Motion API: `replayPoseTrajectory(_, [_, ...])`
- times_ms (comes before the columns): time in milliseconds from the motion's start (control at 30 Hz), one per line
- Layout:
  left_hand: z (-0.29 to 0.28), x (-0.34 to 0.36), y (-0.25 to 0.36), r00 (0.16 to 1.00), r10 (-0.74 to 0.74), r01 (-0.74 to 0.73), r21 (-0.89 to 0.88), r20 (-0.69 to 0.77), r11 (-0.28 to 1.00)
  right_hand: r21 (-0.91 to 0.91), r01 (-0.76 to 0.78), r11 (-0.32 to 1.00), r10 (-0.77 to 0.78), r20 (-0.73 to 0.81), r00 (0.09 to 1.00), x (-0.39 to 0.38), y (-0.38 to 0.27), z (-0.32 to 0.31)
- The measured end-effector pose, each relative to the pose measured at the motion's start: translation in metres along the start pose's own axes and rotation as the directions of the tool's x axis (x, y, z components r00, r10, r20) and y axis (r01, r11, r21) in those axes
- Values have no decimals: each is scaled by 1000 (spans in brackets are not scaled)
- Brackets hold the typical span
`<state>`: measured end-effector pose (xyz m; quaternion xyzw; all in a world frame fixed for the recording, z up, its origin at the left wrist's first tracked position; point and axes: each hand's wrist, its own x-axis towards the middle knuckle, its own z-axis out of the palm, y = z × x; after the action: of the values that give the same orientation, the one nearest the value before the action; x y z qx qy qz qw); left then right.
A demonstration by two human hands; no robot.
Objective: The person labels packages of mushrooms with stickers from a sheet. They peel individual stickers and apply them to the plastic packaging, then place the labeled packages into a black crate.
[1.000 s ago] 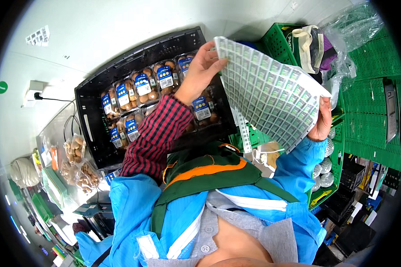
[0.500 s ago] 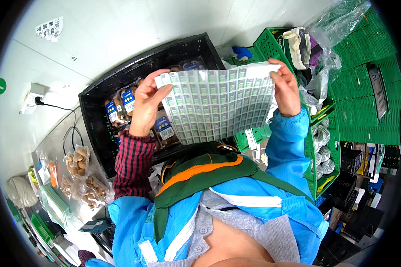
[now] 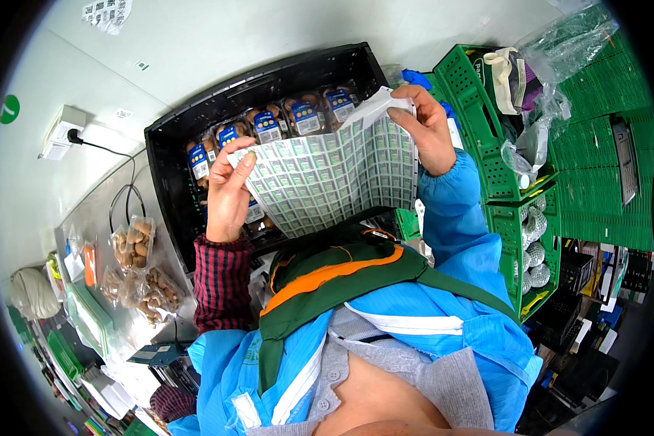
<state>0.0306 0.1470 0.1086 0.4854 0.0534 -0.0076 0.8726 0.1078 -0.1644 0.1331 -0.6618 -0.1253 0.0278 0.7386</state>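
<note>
Sheet point(image 3: 327, 178) of small printed labels is held up between both hands, over the near part of the black crate point(image 3: 189, 225), hiding some of the mushroom packs point(image 3: 305, 116) inside. L grip point(image 3: 229, 195): thumb pressed onto fingers at sheet's upper L corner, pinched w/ no gap but the paper. R grip point(image 3: 425, 131): same kind of pinch, thumb vs fingers, at upper R, by a pale flap point(image 3: 380, 104) w/o print. Can't tell from here if flap is plain margin or backing folded over.

Main risk: creasing. Sheet sags in the middle & ripples toward R, so hands brought closer tgthr could kink it, & labels might lift along the bend. Pulling apart too hard could tear it at either pinch, since only the top corners are held. If one pinch slips, that side prob. drops onto the packs or crate rim, & any exposed adhesive could stick there. Lower edge hangs close to the apron point(image 3: 334, 283); leaning in could buckle it or snag it.

Blue sleeve point(image 3: 454, 218) on R is loose & near sheet's R edge, so a quick inward move might brush it & curl that edge.
</note>
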Motion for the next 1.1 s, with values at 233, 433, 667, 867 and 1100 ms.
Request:
replayPoseTrajectory(233, [-17, -5, -13, 944, 227, -136, 342, -241, 930, -228, -95, 969, 122, 104, 987, 7, 16, 12])
replayPoseTrajectory(433, [-41, -8, -1, 879, 390, -157, 607, -274, 779, -380, -136, 915, 192, 113, 975, 10, 42, 20])
replayPoseTrajectory(667, [-65, -7, -27, 927, 283, -71, 626, -246, 776, -672, 290, 681, -69, 336, 939, 31, 70, 27])
replayPoseTrajectory(867, [-59, 1, -35, 936, 251, -61, 589, -246, 805, -587, 453, 671, -48, 575, 817, 50, 80, 60])
replayPoseTrajectory(1100, [-77, 10, -46, 937, 39, 122, 430, -346, 895, -605, 619, 500, -223, 601, 767, 39, 99, 66])
